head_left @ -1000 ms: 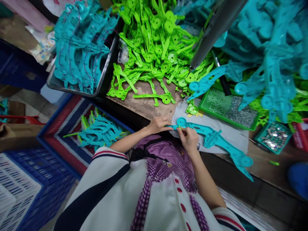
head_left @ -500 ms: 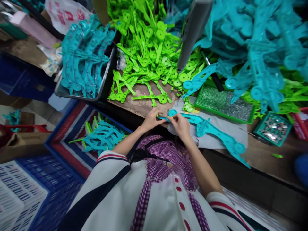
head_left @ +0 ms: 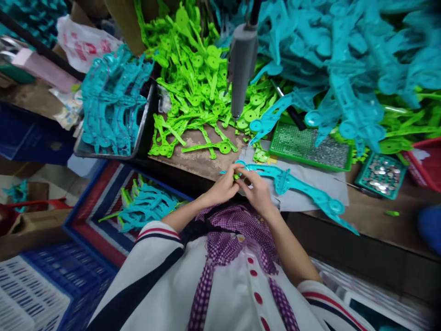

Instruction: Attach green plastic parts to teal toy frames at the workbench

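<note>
A long teal plastic part point(head_left: 296, 188) lies across a grey cloth point(head_left: 310, 177) at the bench's front edge. My left hand point(head_left: 223, 187) and my right hand point(head_left: 255, 189) meet at its left end, fingers pinched together. A small green piece point(head_left: 236, 176) shows between the fingertips of both hands. My right hand also rests on the teal part's round end.
A heap of green plastic parts point(head_left: 200, 78) and a pile of teal parts point(head_left: 344, 55) cover the bench. A grey machine post point(head_left: 241, 69) hangs over the middle. There are a green tray of small metal bits point(head_left: 310, 147), a teal tray of discs point(head_left: 381, 174), a metal tray of teal parts point(head_left: 110, 105) and a blue crate point(head_left: 144, 207) lower left.
Both hands have drawn closer together at the teal part's left end, now pinching a small green piece. The view has shifted, so the bench sits further left and lower in the picture.
</note>
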Demonstrator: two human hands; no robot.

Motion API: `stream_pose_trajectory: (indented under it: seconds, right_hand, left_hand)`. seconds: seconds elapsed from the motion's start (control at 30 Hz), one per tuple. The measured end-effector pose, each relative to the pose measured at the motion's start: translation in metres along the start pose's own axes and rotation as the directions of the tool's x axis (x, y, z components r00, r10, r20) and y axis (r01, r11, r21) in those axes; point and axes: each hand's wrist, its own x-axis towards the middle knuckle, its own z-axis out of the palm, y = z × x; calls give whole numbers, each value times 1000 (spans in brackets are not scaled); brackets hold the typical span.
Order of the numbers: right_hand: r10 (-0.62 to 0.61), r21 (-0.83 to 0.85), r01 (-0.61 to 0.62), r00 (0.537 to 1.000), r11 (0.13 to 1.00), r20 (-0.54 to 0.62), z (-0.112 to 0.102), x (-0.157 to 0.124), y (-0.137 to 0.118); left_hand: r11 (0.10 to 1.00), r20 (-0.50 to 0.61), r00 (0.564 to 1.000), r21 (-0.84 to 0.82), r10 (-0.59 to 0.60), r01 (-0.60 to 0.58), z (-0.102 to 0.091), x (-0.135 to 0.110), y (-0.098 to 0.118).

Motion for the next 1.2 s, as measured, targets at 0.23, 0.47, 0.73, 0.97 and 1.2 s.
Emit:
stream_pose_trajectory:
  seconds: [0.23,0.47,0.73,0.97,1.2]
  right_hand:
    - [-1,70,15,981,997,-193,-17,-7,22]
    - [368,313,-215,710,925,-600,-98,-72,70]
    - [456,103,-502,655,859,-603,-193,-154,116]
    - [365,-90,-461,793,883,-488,-197,-169,102]
    - [338,-178,-441,843,880,-418,-202,-171,108]
  left_hand:
    - [990,200,973,63,112,-127,18,36,-9]
    - [957,312,938,188,153,-219,46,59,3]
    - [686,663,705,391,252,-614,132,134,14]
    - [611,647,703,437,297,-660,146,147,-10]
    - [594,653,699,450,291,-667,147,144,-3]
